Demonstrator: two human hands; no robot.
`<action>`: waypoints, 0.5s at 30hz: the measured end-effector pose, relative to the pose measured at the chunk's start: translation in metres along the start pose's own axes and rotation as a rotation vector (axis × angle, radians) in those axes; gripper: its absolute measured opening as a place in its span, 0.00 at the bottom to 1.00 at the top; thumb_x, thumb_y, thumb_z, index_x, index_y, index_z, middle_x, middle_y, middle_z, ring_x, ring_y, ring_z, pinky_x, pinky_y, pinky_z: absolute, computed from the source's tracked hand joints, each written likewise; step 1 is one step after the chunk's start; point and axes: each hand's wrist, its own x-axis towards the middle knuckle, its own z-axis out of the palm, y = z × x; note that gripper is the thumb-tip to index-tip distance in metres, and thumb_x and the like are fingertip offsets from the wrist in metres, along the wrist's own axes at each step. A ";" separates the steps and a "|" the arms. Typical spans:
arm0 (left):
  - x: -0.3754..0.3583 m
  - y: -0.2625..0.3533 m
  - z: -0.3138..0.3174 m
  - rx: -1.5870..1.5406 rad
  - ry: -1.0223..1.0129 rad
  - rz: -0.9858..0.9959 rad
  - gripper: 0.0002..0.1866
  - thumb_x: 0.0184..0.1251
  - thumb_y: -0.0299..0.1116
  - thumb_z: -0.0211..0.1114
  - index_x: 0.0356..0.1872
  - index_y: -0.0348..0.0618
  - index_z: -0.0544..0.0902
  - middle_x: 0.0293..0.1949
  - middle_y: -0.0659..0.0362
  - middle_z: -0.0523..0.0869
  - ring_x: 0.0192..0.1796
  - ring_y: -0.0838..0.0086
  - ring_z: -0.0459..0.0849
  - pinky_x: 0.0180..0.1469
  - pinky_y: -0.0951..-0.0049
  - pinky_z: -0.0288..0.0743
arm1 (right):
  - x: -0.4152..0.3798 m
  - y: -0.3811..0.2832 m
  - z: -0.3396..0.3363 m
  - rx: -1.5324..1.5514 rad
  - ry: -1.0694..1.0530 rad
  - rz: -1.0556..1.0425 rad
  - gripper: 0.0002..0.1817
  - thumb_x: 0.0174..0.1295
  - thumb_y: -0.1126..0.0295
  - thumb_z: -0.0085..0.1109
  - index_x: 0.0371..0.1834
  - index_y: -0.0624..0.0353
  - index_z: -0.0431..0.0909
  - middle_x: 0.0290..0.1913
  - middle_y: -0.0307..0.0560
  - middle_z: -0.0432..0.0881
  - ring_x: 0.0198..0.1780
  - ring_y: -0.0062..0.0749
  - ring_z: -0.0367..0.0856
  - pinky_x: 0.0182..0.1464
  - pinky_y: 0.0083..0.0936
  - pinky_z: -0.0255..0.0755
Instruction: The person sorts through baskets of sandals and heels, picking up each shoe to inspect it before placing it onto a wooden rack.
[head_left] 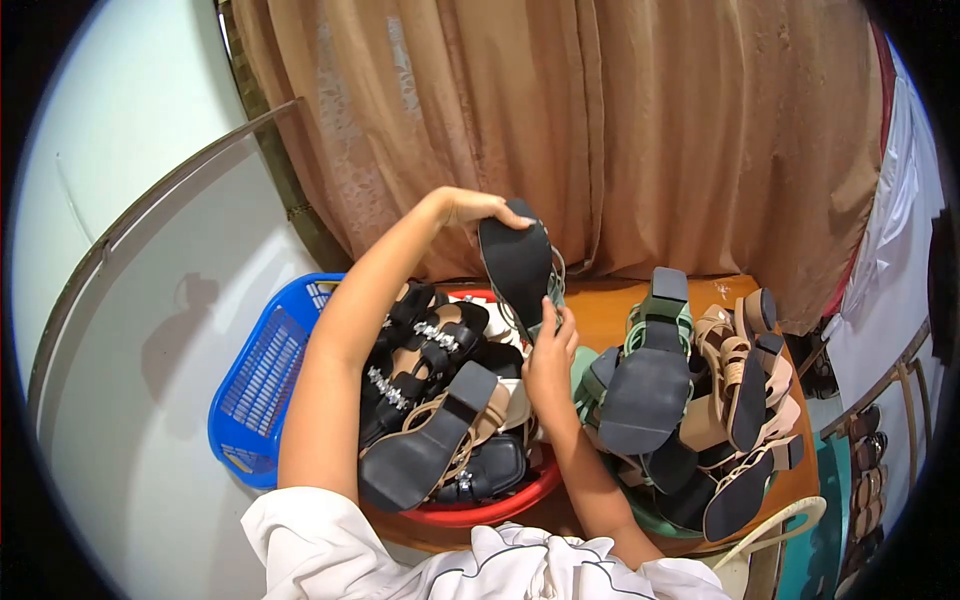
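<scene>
Sandal [513, 265], strappy and black-soled, is held sole outward in mid-air above the far side of the red basin [490, 515], between both hands. Left hand [488, 208] is closed on the upper end, thumb flat on the sole and fingers behind it. Right hand [552, 355] is partly curled at the lower end beside the straps, fingertips touching; whether it bears any weight I cannot tell.

Main risk, in my judgement: a smooth sole under one thumb could slip, and a finger hooked in the thin straps could twist or stretch them. A drop would likely land on the black jewelled sandals [410, 360] below, scuffing leather or loosening stones.

Near the wearer, a block-heeled sandal [415, 460] lies sole up across the basin's heap; a brush from the left forearm could tip it over the rim. To the right, a green block-heeled sandal [645, 400] tops another pile, and beige sandals [735, 370] lean loosely beside it. A right-elbow knock could send these sliding across the wooden table [600, 308] or off its edge.
</scene>
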 end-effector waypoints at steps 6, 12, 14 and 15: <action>0.033 -0.022 0.009 -0.135 0.028 -0.032 0.32 0.50 0.54 0.65 0.52 0.44 0.75 0.52 0.53 0.75 0.53 0.66 0.73 0.53 0.61 0.67 | 0.007 0.011 0.020 -0.272 -0.011 -0.015 0.29 0.49 0.80 0.50 0.59 0.64 0.60 0.56 0.58 0.61 0.55 0.51 0.63 0.57 0.41 0.58; 0.046 -0.033 0.002 -0.204 0.100 -0.063 0.31 0.49 0.52 0.66 0.52 0.44 0.76 0.52 0.55 0.76 0.53 0.68 0.73 0.54 0.62 0.66 | 0.024 0.010 0.027 -0.300 -0.027 -0.028 0.26 0.49 0.79 0.50 0.55 0.64 0.63 0.51 0.54 0.64 0.49 0.45 0.67 0.52 0.37 0.61; 0.046 -0.033 -0.002 -0.233 0.078 -0.082 0.31 0.47 0.52 0.67 0.51 0.44 0.76 0.51 0.56 0.77 0.53 0.68 0.74 0.54 0.65 0.66 | 0.027 0.011 0.027 -0.252 -0.031 -0.044 0.26 0.48 0.80 0.51 0.55 0.64 0.64 0.50 0.54 0.65 0.48 0.44 0.68 0.51 0.36 0.62; 0.049 -0.036 -0.005 -0.246 0.086 -0.094 0.31 0.47 0.52 0.67 0.51 0.44 0.76 0.51 0.56 0.77 0.52 0.68 0.74 0.54 0.66 0.66 | 0.028 0.012 0.028 -0.224 -0.031 -0.047 0.27 0.47 0.80 0.51 0.55 0.64 0.64 0.50 0.54 0.65 0.49 0.45 0.68 0.51 0.36 0.62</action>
